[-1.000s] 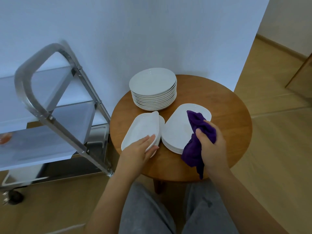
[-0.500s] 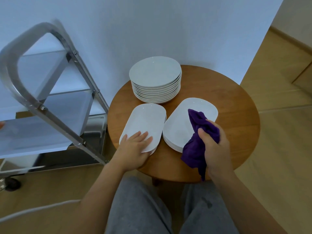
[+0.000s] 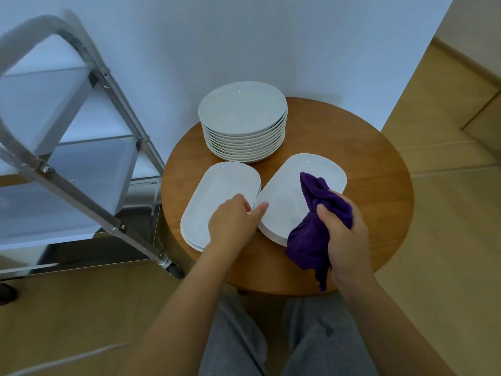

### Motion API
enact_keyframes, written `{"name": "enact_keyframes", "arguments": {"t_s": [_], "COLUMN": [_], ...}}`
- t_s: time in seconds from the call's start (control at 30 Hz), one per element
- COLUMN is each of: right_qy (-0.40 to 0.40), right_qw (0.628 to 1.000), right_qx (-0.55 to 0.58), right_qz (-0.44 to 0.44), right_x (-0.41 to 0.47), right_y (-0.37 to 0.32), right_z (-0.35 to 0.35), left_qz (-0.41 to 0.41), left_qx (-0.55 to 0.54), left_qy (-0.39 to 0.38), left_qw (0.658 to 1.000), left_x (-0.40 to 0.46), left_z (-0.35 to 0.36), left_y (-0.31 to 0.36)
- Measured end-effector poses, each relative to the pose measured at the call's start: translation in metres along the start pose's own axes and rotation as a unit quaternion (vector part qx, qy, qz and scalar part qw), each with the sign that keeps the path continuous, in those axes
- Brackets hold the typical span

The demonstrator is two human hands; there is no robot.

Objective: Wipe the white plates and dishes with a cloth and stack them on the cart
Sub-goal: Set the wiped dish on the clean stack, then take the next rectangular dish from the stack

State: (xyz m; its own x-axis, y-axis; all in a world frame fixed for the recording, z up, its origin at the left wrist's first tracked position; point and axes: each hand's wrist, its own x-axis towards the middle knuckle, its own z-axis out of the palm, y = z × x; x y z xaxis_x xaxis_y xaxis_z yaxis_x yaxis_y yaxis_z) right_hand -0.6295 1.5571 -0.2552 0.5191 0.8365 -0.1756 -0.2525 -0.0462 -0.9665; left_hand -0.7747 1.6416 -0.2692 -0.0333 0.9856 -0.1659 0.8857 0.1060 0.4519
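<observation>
Since half a second ago the left hand [image 3: 230, 226] has slid right across the oblong dishes [image 3: 217, 196], its curled fingers now at their right edge, thumb on the neighbouring plates [image 3: 287, 196]; whether it grips anything I cannot tell. Cart [image 3: 81, 164] stands left of the table [image 3: 379, 185]. Round plates [image 3: 242, 112] sit stacked at the back. Right hand [image 3: 344, 234] grips the cloth [image 3: 314, 229] over the near plates.

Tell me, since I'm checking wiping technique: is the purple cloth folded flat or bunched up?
Bunched up. The purple cloth is crumpled in the right hand, one end dangling below.
</observation>
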Motion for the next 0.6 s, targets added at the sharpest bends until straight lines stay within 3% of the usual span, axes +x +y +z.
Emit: {"name": "enact_keyframes", "arguments": {"t_s": [0.1, 0.3, 0.37, 0.43, 0.5, 0.6], "right_qy": [0.008, 0.039, 0.051, 0.058, 0.068, 0.068], "right_qw": [1.000, 0.999, 0.997, 0.996, 0.994, 0.992], "right_qx": [-0.004, 0.031, 0.047, 0.064, 0.075, 0.100], "right_qz": [0.002, 0.017, 0.023, 0.030, 0.033, 0.029], "right_x": [0.001, 0.002, 0.001, 0.001, 0.001, 0.001], "right_y": [0.000, -0.006, -0.008, -0.010, -0.011, -0.013], "right_z": [-0.005, -0.019, -0.025, -0.030, -0.035, -0.043], "left_qz": [-0.004, -0.030, -0.030, -0.037, -0.073, -0.184], "left_qx": [0.051, 0.053, 0.008, -0.102, -0.276, -0.508], "left_qy": [-0.054, -0.078, -0.083, -0.063, -0.042, -0.049], "left_qw": [0.997, 0.995, 0.996, 0.992, 0.957, 0.840], "left_x": [0.005, 0.011, 0.010, 0.005, -0.002, -0.011], "left_z": [0.005, -0.001, -0.004, -0.007, -0.010, -0.011], "left_y": [0.012, 0.016, 0.015, 0.015, 0.019, 0.029]}}
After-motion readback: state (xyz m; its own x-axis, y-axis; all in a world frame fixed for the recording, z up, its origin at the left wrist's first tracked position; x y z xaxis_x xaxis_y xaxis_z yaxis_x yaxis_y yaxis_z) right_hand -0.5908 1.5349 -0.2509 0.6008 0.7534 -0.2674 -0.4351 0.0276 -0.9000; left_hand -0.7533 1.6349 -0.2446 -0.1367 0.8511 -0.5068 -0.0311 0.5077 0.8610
